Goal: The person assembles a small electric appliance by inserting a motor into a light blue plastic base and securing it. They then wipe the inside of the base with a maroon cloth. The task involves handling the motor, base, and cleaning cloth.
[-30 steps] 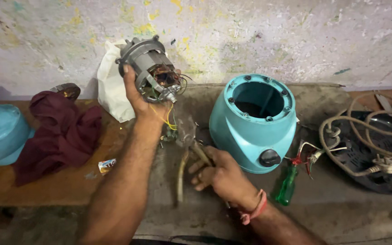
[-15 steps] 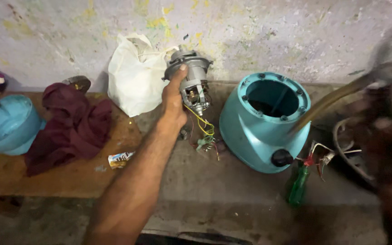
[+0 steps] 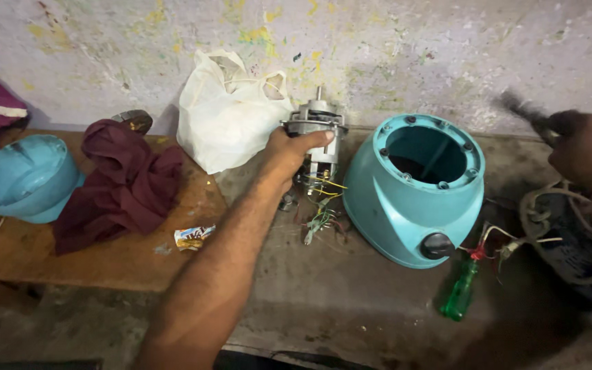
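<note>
Our left hand (image 3: pixel 289 152) reaches forward, arm outstretched, fingers wrapped tight around the electric motor (image 3: pixel 316 140), held upright with its shaft up and loose wires hanging beneath. Our right hand (image 3: pixel 587 147) is raised at the right edge, closed on a blurred tool handle (image 3: pixel 525 113). Beside the motor sits the teal mixer housing (image 3: pixel 412 195), open-topped; a white plastic bag (image 3: pixel 227 113) leans behind, a maroon cloth (image 3: pixel 121 181) and green screwdriver (image 3: pixel 459 294) nearby.

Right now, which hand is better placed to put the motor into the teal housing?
Left, probably. The left hand already grips the motor upright, just beside the open teal housing. The right hand is off at the right edge, blurred, holding a tool I can't identify.
</note>
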